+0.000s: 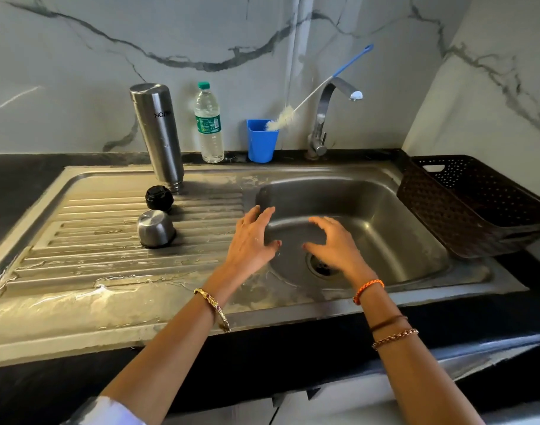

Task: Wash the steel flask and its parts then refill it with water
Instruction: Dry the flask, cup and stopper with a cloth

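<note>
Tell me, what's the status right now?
Left hand, right hand open, empty over sink. Flask upside down on drainboard, parts beside. Nothing blocking.

You have a steel sink unit (pixel 78 305) set into a black counter (pixel 14 176). On its ribbed drainboard stand the inverted steel flask (pixel 157 133), a black stopper (pixel 159 198) and a steel cap (pixel 155 228). Along the back edge stand a plastic water bottle (pixel 209 124) and a blue cup (pixel 261 141). A dark basket (pixel 465 207) rests on the counter at the right.

Basket (pixel 477 207) cut off at right edge.
</note>
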